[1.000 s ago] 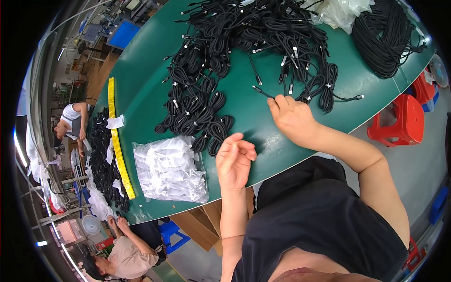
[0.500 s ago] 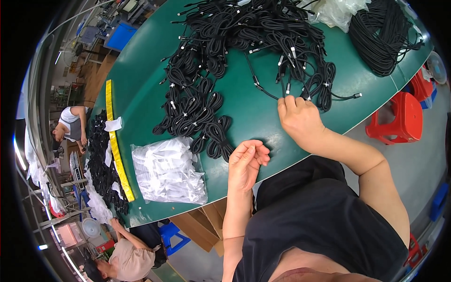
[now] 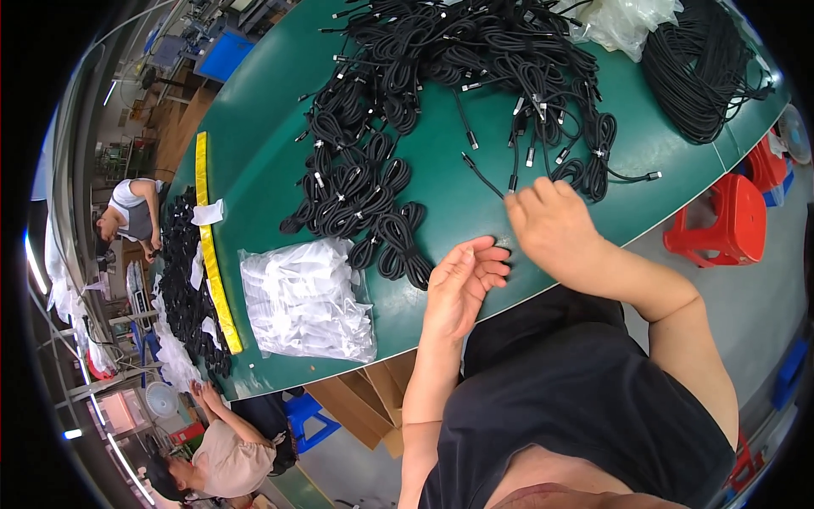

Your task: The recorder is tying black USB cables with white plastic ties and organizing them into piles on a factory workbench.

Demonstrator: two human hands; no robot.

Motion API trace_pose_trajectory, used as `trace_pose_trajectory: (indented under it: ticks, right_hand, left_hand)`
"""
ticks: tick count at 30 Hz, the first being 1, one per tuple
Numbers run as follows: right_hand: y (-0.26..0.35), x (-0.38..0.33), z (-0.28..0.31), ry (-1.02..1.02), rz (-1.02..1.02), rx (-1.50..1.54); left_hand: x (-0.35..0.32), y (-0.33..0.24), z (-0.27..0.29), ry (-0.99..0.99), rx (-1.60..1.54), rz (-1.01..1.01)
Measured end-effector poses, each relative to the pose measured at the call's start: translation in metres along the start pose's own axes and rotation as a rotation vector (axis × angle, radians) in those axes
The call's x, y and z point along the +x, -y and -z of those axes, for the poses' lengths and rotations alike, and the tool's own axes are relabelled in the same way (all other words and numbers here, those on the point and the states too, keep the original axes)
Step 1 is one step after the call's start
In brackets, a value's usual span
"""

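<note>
My right hand is closed, its fingertips pinching a black charging cable; one plug end of that cable sticks out to the left over the table. Just left of it, my left hand is open, palm up with loosely curled fingers and nothing in it. A coiled black cable lies beyond my right hand, with several loose metal-tipped ends around it. Further away spreads a large heap of bundled black cables, reaching down the left side to a bundle near my left hand.
A clear bag of white pieces lies left on the green table, beside a yellow strip. Far right are a big cable coil and a plastic bag. A red stool stands right. Two people work at left.
My right hand has drawn slightly back toward me, and the cable's plug end has come away from the other plug beside it. My left hand has moved right, closer to the right hand.
</note>
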State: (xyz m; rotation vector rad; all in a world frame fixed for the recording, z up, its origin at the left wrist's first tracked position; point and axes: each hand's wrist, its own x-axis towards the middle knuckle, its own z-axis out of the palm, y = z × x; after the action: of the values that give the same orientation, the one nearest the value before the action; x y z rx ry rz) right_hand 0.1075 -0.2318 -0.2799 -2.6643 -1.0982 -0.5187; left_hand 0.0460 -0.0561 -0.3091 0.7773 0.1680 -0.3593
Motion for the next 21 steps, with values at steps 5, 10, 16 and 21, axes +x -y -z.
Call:
trace_pose_trajectory:
  ticks: [5,10,16,21]
  right_hand:
    - [-0.01,-0.004,-0.009,-0.011,0.044,-0.146]
    - [-0.004,0.016,0.003,-0.185,-0.015,0.496]
    - [0.008,0.051,0.024,-0.02,-0.254,1.097]
    - [0.012,0.061,0.038,-0.216,-0.133,1.023]
  left_hand:
    - [0.003,0.004,0.003,-0.029,0.02,0.003]
    - [0.007,-0.001,0.005,0.021,0.163,-0.093]
    - [0.018,-0.021,-0.022,-0.058,0.524,-0.517]
    - [0.011,-0.037,-0.023,-0.07,0.26,-0.606]
